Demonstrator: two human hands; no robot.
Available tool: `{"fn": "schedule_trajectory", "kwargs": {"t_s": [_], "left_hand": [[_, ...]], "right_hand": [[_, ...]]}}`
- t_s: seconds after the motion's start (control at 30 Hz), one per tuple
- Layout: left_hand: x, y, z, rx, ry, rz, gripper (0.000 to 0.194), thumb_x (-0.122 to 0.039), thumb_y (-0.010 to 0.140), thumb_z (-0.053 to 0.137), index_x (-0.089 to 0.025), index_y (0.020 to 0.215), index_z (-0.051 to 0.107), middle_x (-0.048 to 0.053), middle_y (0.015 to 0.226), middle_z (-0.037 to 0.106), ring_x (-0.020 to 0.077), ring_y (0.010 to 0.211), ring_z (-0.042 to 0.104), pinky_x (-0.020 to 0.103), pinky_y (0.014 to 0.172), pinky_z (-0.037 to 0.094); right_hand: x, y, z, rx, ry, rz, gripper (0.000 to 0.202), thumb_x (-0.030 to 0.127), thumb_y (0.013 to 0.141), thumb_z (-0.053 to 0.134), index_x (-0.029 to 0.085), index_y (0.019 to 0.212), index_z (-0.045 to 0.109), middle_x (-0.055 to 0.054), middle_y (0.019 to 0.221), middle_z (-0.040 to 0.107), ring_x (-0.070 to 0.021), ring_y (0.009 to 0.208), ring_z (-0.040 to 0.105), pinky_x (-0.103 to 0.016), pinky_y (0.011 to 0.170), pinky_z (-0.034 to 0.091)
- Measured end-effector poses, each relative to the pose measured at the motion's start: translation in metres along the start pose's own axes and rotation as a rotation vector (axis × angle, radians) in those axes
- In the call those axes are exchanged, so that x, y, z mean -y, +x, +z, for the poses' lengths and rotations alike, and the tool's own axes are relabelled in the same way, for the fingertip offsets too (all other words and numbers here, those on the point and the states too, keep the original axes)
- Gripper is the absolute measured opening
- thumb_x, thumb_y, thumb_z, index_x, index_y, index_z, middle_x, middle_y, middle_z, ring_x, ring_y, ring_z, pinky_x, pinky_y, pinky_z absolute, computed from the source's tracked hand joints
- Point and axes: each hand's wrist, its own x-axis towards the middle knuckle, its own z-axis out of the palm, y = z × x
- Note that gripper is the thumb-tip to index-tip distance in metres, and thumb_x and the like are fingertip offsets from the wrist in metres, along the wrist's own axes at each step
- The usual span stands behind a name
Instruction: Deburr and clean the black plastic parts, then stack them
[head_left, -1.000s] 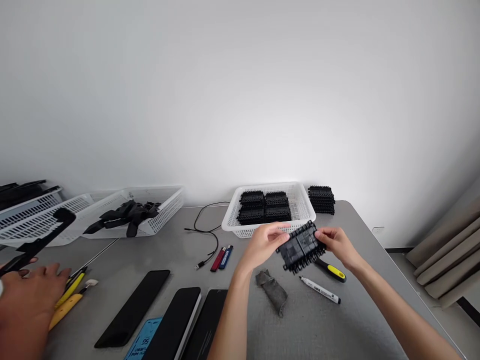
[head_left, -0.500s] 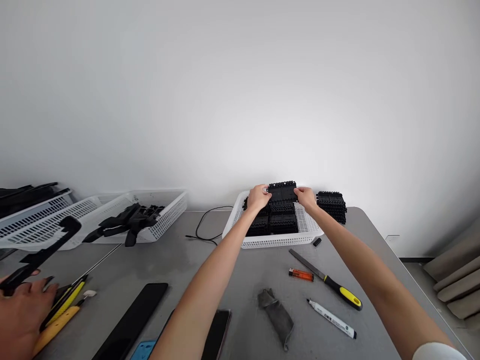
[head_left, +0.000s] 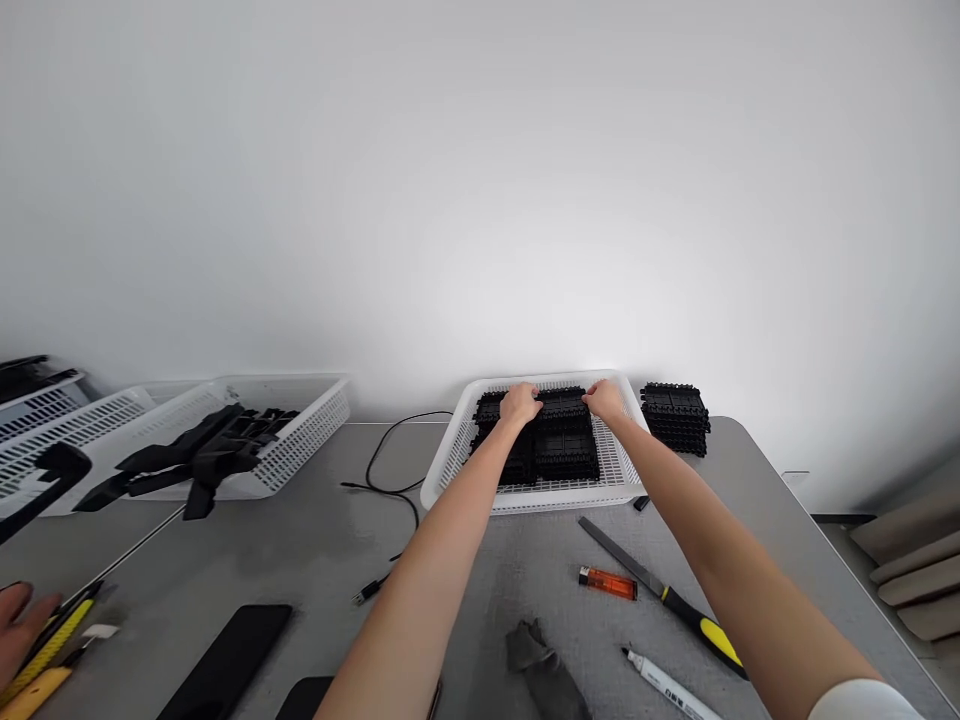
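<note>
In the head view my left hand (head_left: 520, 404) and my right hand (head_left: 604, 399) reach into the white plastic basket (head_left: 551, 507) by the wall. Between them lies a flat black plastic part (head_left: 562, 403) with toothed edges, at the back of the basket. My left fingers pinch its left side and my right fingers its right edge. Stacks of like black parts (head_left: 564, 445) fill the basket's front and left. Outside, right of the basket, stands another stack of black parts (head_left: 675, 418).
On the grey table (head_left: 330, 560) lie a file (head_left: 622, 550), an orange lighter (head_left: 607, 582), a marker (head_left: 667, 685), a grey cloth (head_left: 547, 670), a black cable (head_left: 379, 450) and a phone-like slab (head_left: 229, 660). More baskets (head_left: 307, 435) stand left. Another person's hand (head_left: 22, 630) is at far left.
Both hands have lowered the black part from above the basket's back into it, level with the stacks. The view has shifted slightly. The other person's hand has moved toward the left edge.
</note>
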Motion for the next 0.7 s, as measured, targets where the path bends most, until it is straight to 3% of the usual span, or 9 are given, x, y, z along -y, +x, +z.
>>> {"fn": "schedule_trajectory", "kwargs": {"t_s": [0.23, 0.37, 0.53, 0.63, 0.7], "left_hand": [[0.004, -0.002, 0.004, -0.036, -0.030, -0.015, 0.037, -0.036, 0.094, 0.060, -0.017, 0.125, 0.058, 0.011, 0.125, 0.061, 0.0230, 0.106, 0.063, 0.044, 0.089, 0.056], [-0.002, -0.012, -0.002, -0.096, -0.068, 0.007, 0.035, -0.036, 0.094, 0.060, -0.016, 0.122, 0.060, 0.010, 0.120, 0.065, 0.0226, 0.104, 0.064, 0.044, 0.089, 0.055], [-0.011, -0.049, -0.021, -0.221, -0.179, 0.118, 0.025, -0.026, 0.093, 0.056, -0.018, 0.114, 0.068, 0.009, 0.103, 0.075, 0.0235, 0.095, 0.068, 0.036, 0.085, 0.053], [-0.014, -0.085, -0.030, -0.300, -0.266, 0.209, 0.025, -0.023, 0.091, 0.056, -0.020, 0.111, 0.070, 0.006, 0.099, 0.076, 0.0211, 0.090, 0.068, 0.033, 0.084, 0.052], [-0.018, -0.111, -0.032, -0.343, -0.322, 0.256, 0.025, -0.023, 0.090, 0.055, -0.020, 0.110, 0.070, 0.005, 0.095, 0.076, 0.0205, 0.089, 0.068, 0.032, 0.083, 0.053]], "right_hand": [[0.001, -0.005, 0.005, 0.010, -0.136, -0.057, 0.032, 0.035, 0.097, 0.061, 0.016, 0.123, 0.061, -0.010, 0.122, 0.062, -0.0216, 0.102, 0.064, -0.041, 0.087, 0.056], [0.007, -0.020, -0.008, -0.030, -0.231, -0.170, 0.032, 0.037, 0.097, 0.060, 0.015, 0.121, 0.061, -0.009, 0.118, 0.064, -0.0207, 0.099, 0.065, -0.041, 0.085, 0.056], [-0.003, -0.050, -0.064, -0.084, -0.392, -0.411, 0.032, 0.027, 0.104, 0.043, 0.018, 0.129, 0.062, -0.011, 0.122, 0.066, -0.0201, 0.103, 0.065, -0.033, 0.090, 0.052], [-0.033, -0.063, -0.108, -0.114, -0.531, -0.485, 0.034, 0.020, 0.101, 0.048, 0.017, 0.132, 0.062, -0.014, 0.135, 0.061, -0.0276, 0.127, 0.052, -0.039, 0.106, 0.042], [-0.058, -0.067, -0.129, -0.108, -0.626, -0.476, 0.031, 0.018, 0.097, 0.056, 0.015, 0.127, 0.065, -0.016, 0.133, 0.061, -0.0303, 0.130, 0.050, -0.046, 0.109, 0.039]]}}
